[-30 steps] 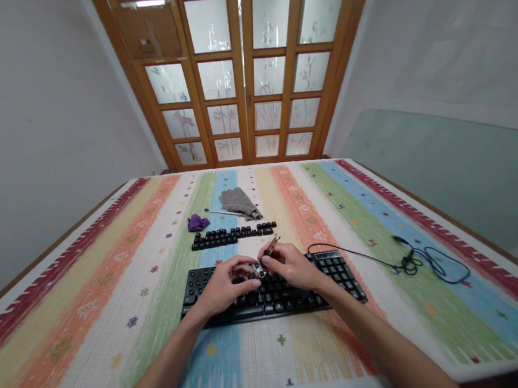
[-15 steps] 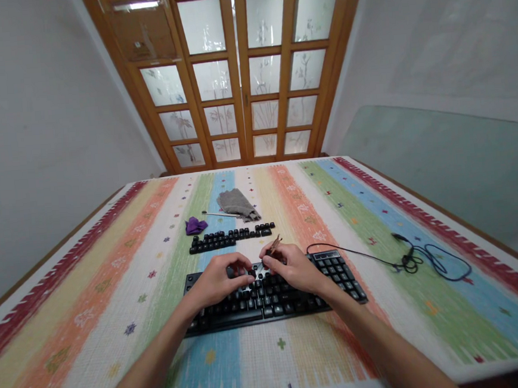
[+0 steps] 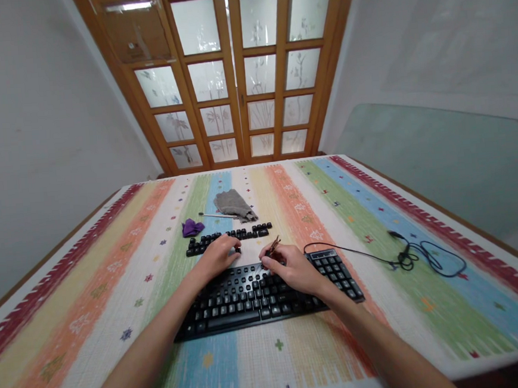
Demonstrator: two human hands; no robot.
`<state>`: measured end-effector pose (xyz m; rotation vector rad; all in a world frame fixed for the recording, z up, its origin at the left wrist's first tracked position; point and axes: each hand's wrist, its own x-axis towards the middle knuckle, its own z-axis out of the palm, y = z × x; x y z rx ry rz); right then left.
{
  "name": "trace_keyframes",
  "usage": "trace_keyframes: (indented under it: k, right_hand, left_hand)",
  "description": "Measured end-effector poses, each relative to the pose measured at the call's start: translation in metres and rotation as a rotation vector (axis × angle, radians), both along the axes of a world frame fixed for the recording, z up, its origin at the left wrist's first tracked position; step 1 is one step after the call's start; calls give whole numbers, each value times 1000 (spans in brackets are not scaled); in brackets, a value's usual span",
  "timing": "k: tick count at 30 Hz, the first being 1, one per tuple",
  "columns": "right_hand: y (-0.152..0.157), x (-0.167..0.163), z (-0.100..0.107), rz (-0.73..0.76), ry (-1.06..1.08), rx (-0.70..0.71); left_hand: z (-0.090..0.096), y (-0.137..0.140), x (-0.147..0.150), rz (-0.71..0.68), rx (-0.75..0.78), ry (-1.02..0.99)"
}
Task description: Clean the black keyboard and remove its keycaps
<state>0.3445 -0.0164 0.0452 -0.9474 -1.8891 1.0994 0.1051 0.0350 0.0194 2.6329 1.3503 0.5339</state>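
Note:
My left hand (image 3: 221, 255) is over the front of the row of loose black keycaps (image 3: 200, 246), behind the keyboard. Its thumb and fingers are closed on a small black keycap (image 3: 238, 250). My right hand (image 3: 287, 265) hovers at the back edge of the black keyboard (image 3: 246, 320), its fingers shut round a small keycap puller (image 3: 274, 245) with thin brownish prongs pointing up. Towards the upper left of the keyboard, several key positions show bare switches (image 3: 235, 290) without caps. The right palm hides part of the keys below it.
Beyond the keycaps lie a purple cloth (image 3: 192, 227), a thin brush-like stick (image 3: 213, 215) and a grey cloth (image 3: 235, 205). The keyboard's cable (image 3: 357, 250) runs right to a loose coil (image 3: 408, 260). A striped cloth (image 3: 140, 347) covers the table.
My left hand has moved from the keyboard's bared keys back and left to the loose keycaps, carrying a keycap. My right hand stays near the keyboard with the puller. The view has shifted slightly.

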Motion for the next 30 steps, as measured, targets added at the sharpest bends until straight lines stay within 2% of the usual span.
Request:
trace_keyframes:
  k: [4,11,30]
  right_hand:
    - [-1,1,-1,-1,-2,1]
    - [-1,2,-1,-4,-5,8]
    - [-4,0,2,12,-32,2]
  left_hand:
    - [-4,7,-1,-42,43,72]
    - [-7,14,-3,-20,94,64]
    - [-7,23,-2,10,88,77]
